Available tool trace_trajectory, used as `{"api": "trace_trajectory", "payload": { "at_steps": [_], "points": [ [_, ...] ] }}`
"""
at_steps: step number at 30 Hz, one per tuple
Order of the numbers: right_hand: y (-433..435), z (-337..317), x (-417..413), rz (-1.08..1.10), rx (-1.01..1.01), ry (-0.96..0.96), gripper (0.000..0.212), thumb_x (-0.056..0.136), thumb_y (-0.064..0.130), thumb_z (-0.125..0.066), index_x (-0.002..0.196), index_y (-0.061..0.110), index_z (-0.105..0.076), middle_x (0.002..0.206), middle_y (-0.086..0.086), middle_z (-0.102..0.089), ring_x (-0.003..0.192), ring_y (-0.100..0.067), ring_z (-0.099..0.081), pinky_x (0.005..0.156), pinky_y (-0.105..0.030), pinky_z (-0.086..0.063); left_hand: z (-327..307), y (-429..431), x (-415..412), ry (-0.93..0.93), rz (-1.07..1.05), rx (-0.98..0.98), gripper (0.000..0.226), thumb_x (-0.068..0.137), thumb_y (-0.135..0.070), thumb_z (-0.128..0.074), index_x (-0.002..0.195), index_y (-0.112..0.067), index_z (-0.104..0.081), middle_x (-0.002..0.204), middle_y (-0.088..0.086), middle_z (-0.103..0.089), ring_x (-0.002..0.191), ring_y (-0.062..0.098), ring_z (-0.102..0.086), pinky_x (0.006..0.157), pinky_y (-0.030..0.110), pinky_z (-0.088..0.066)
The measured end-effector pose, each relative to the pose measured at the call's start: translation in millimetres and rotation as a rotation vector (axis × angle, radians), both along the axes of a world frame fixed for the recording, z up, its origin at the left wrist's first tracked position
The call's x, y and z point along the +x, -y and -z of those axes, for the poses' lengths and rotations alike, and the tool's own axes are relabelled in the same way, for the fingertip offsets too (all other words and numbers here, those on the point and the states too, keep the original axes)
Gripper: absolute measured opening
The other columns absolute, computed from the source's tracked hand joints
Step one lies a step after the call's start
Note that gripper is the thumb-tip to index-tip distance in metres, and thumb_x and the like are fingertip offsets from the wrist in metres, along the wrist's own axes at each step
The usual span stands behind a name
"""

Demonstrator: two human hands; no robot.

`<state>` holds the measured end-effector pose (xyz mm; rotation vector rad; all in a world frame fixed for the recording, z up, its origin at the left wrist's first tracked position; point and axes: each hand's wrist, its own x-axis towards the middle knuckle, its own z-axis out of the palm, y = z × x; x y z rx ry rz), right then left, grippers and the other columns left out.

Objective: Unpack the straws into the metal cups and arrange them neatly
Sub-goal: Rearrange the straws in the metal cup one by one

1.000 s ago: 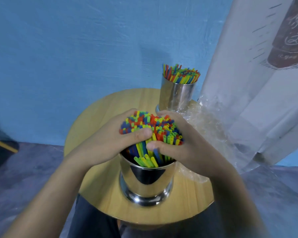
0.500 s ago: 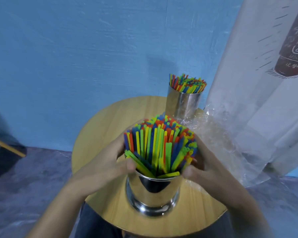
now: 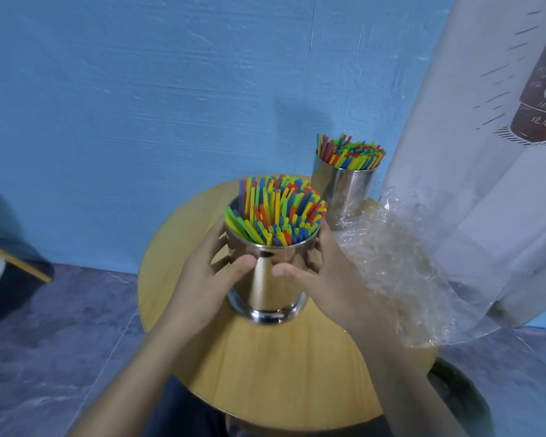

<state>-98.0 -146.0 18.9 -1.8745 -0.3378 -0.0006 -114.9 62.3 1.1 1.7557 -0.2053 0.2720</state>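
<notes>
A shiny metal cup (image 3: 267,298) stands near the middle of the round wooden table (image 3: 265,373), packed with red, blue, green and yellow straws (image 3: 276,212) that stick up above its rim. My left hand (image 3: 204,275) wraps the cup's left side, thumb across its front. My right hand (image 3: 320,279) grips the right side the same way. A second metal cup (image 3: 344,190) full of straws (image 3: 350,152) stands behind, at the table's far right edge.
A crumpled clear plastic wrapper (image 3: 404,269) lies on the table's right side, overhanging the edge. A white printed cloth (image 3: 486,152) hangs close on the right. A blue wall rises behind and grey floor lies around the table.
My hands have slid down from the straw tops to the sides of the near cup. The straws, earlier pressed together under my fingers, stand free above the rim.
</notes>
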Motion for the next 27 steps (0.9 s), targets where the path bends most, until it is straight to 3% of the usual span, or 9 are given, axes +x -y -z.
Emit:
{"api": "trace_trajectory", "payload": {
  "at_steps": [3,5,8,11,14,17,21,24,27],
  "points": [
    [-9.2,-2.4,21.0,0.023,-0.051,-0.008,0.099,0.078,0.042,-0.088,0.155,0.046,-0.026,0.139,0.029,-0.055,0.117,0.022,-0.051,0.088,0.001,-0.041,4.7,-0.4,16.9,0.005,-0.025,0.064,0.088,0.076,-0.052,-0.076,0.154,-0.045,-0.034,0.146,-0.021,-0.054,0.136,0.002,-0.05,0.11,0.045,-0.049],
    [-9.0,4.1,30.7,0.038,-0.188,0.003,0.093,0.081,0.048,-0.084,0.154,0.047,-0.027,0.137,0.031,-0.054,0.116,0.016,-0.053,0.086,-0.006,-0.041,17.2,-2.9,29.9,-0.008,-0.058,0.153,0.098,0.076,-0.051,-0.081,0.156,-0.048,-0.026,0.149,-0.022,-0.051,0.138,0.003,-0.047,0.11,0.046,-0.049],
    [-7.7,20.8,40.2,0.12,-0.442,-0.002,0.081,0.084,0.053,-0.079,0.151,0.035,-0.037,0.13,0.015,-0.061,0.116,-0.01,-0.062,0.081,-0.026,-0.041,41.8,-4.7,44.1,-0.069,-0.159,0.233,0.102,0.074,-0.054,-0.084,0.157,-0.041,-0.027,0.147,-0.022,-0.052,0.137,0.004,-0.048,0.108,0.046,-0.05],
    [-11.1,28.8,56.5,0.216,-0.56,0.036,0.07,0.086,0.056,-0.075,0.145,0.028,-0.048,0.127,0.002,-0.07,0.116,-0.024,-0.065,0.083,-0.033,-0.048,47.6,-0.7,60.5,-0.032,-0.27,0.315,0.084,0.074,-0.052,-0.085,0.145,-0.033,-0.044,0.133,-0.018,-0.061,0.127,0.005,-0.056,0.102,0.04,-0.053],
    [-16.2,31.8,79.0,0.239,-0.681,0.091,0.059,0.09,0.057,-0.07,0.134,0.022,-0.056,0.119,-0.004,-0.073,0.11,-0.029,-0.068,0.087,-0.041,-0.055,42.6,4.2,77.0,0.018,-0.332,0.359,0.071,0.076,-0.046,-0.086,0.136,-0.036,-0.048,0.128,-0.019,-0.062,0.12,0.004,-0.058,0.092,0.028,-0.05],
    [-19.9,30.5,98.8,0.233,-0.738,0.13,0.054,0.093,0.055,-0.068,0.129,0.016,-0.057,0.111,-0.007,-0.075,0.102,-0.031,-0.07,0.08,-0.039,-0.055,42.4,2.4,96.8,0.008,-0.345,0.375,0.074,0.077,-0.049,-0.084,0.139,-0.032,-0.048,0.13,-0.018,-0.061,0.119,0.003,-0.058,0.092,0.028,-0.049],
    [-29.2,23.9,121.6,0.206,-0.811,0.135,0.049,0.097,0.05,-0.065,0.122,0.01,-0.054,0.101,-0.014,-0.073,0.097,-0.037,-0.069,0.068,-0.038,-0.046,39.1,-2.2,120.5,-0.04,-0.358,0.395,0.089,0.08,-0.05,-0.082,0.152,-0.024,-0.038,0.139,-0.009,-0.059,0.125,0.007,-0.058,0.093,0.025,-0.046],
    [-39.3,21.6,137.9,0.207,-0.824,0.12,0.049,0.098,0.049,-0.064,0.124,0.01,-0.049,0.102,-0.016,-0.071,0.099,-0.04,-0.068,0.07,-0.039,-0.043,35.8,-6.2,137.7,-0.071,-0.368,0.442,0.097,0.083,-0.051,-0.079,0.159,-0.018,-0.029,0.148,-0.002,-0.054,0.131,0.014,-0.055,0.094,0.025,-0.042],
    [-48.8,22.5,152.8,0.213,-0.773,0.094,0.05,0.098,0.047,-0.065,0.127,0.011,-0.045,0.107,-0.016,-0.07,0.102,-0.042,-0.067,0.075,-0.043,-0.051,31.6,-12.3,153.9,-0.099,-0.373,0.495,0.097,0.084,-0.054,-0.077,0.159,-0.017,-0.028,0.15,0.0,-0.052,0.133,0.017,-0.055,0.097,0.031,-0.044]
  ]
}}
